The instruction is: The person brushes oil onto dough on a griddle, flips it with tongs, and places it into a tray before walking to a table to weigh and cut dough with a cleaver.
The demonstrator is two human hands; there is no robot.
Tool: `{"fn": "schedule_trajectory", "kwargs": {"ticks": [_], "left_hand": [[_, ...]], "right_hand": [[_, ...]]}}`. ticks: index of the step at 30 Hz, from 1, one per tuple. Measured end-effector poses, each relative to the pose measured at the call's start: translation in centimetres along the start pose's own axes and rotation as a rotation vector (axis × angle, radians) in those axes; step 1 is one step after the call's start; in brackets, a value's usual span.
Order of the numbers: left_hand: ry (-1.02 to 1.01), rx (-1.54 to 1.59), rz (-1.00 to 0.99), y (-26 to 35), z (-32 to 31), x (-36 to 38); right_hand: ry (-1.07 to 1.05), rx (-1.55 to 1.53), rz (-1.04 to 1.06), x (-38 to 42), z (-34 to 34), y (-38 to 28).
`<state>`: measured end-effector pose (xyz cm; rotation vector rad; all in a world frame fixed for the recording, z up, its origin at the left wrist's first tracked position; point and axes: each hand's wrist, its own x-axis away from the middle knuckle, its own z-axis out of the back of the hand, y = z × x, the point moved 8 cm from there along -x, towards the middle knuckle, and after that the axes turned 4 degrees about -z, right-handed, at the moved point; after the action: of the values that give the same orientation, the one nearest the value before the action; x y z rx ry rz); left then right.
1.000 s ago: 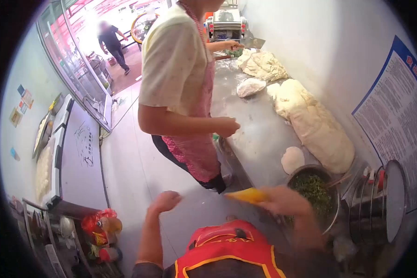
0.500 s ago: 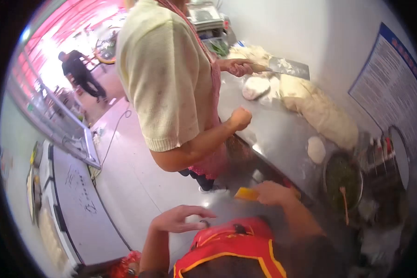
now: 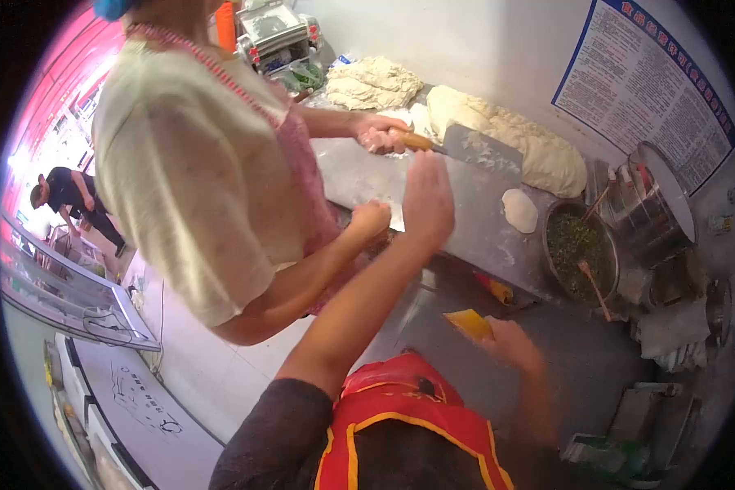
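Observation:
My left hand [image 3: 429,200] reaches out over the metal table, its back to me and its fingertips hidden. It overlaps the end of the wooden handle of a broad cleaver [image 3: 482,155], and I cannot tell whether it holds anything. A co-worker's hand [image 3: 381,135] grips that handle; their other hand [image 3: 371,219] is closed near the table edge. Low on the right, my right hand [image 3: 513,341] is closed on a flat yellow scraper [image 3: 469,324], clear of the table. A flat white dough round [image 3: 519,211] lies right of my left hand, below a long dough roll [image 3: 539,151].
A bowl of chopped green filling [image 3: 580,249] with a wooden spoon [image 3: 594,287] stands at the table's right end. Beside it is a large metal pot [image 3: 653,208]. More dough [image 3: 371,82] lies at the back. The co-worker [image 3: 188,171] stands close on my left.
My left hand has moved from beside my apron up and forward over the table. The cleaver has come nearer to me. My right hand still holds the yellow scraper, and the view has shifted.

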<state>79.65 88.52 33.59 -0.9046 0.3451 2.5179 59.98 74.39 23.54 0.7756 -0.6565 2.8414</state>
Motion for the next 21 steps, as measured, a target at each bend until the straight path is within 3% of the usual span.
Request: {"fn": "schedule_trajectory", "kwargs": {"ticks": [2,5,8,9,11,13,16,18,20,21], "left_hand": [[-0.107,-0.164,0.075,-3.1,-4.7,-4.3],[-0.221,-0.208,-0.082,-4.9,-5.7,-7.7],[-0.621,-0.157,-0.31,-4.6,-7.6,-8.5],[-0.511,-0.142,-0.384,-4.2,-7.1,-8.7],[-0.586,-0.196,-0.352,-2.9,-6.3,-7.8],[-0.479,-0.062,-0.376,-0.6,-4.1,-7.6],[-0.649,0.139,-0.284,4.3,0.6,-4.2],[-0.932,0.332,-0.146,6.4,4.6,-0.2],[-0.934,0.481,-0.4,9.1,1.8,6.5],[-0.904,0.423,-0.327,7.6,6.9,7.5]], "right_hand": [[0.027,-0.114,-0.111,0.9,0.8,1.5],[0.103,-0.175,-0.111,2.2,0.9,4.3],[0.083,-0.117,-0.165,2.3,0.0,6.8],[0.068,-0.148,-0.166,2.0,-0.6,7.4],[0.033,-0.199,-0.178,1.1,-2.0,8.4],[-0.032,-0.176,-0.172,0.1,-2.7,7.7],[-0.09,-0.115,-0.103,-1.6,-5.2,6.7],[-0.128,-0.071,-0.074,-2.3,-6.8,5.6],[-0.17,-0.036,-0.082,-2.4,-8.3,4.1],[-0.172,-0.037,-0.042,-2.4,-9.4,3.2]]}}
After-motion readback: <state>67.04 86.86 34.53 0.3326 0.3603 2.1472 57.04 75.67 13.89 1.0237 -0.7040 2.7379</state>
